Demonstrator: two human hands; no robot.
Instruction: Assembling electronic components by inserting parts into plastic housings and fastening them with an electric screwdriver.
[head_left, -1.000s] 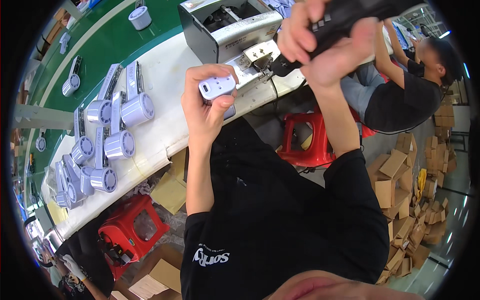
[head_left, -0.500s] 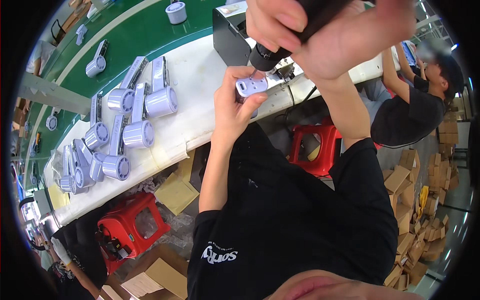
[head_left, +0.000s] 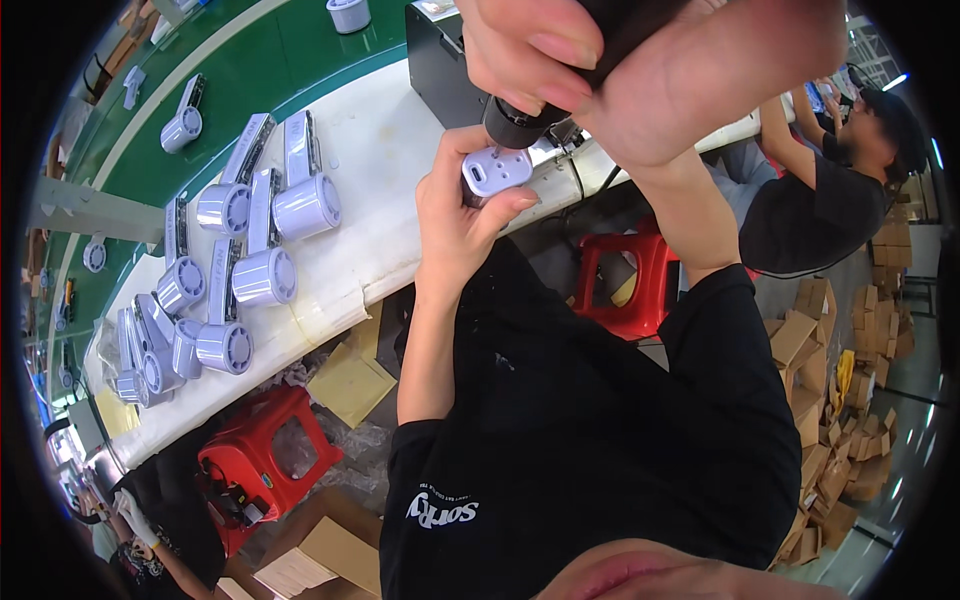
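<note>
My left hand (head_left: 445, 225) is closed around a lavender handheld fan (head_left: 498, 180), thumb along its near side. The fan's end face points up and shows an oblong slot and several small holes; the rest of its body is hidden below. Above it, my right hand (head_left: 650, 95) grips a black electric screwdriver (head_left: 513, 128) that slants down from the upper right. The screwdriver's nose is at the far edge of that face, its bit reaching one of the holes. Whether a screw sits there is too small to tell.
Several similar fans (head_left: 265, 276) lie on the white table (head_left: 370, 150) to the left. A dark box-shaped machine (head_left: 437, 75) stands beyond my left hand. Behind the table runs a green conveyor (head_left: 260, 60). Red stools (head_left: 625, 290), cartons (head_left: 330, 555) and other people (head_left: 830, 200) are around.
The screwdriver's nose has come down closer to the fan's end face, so less of the bit shows. My view has shifted slightly; the left hand keeps its hold.
</note>
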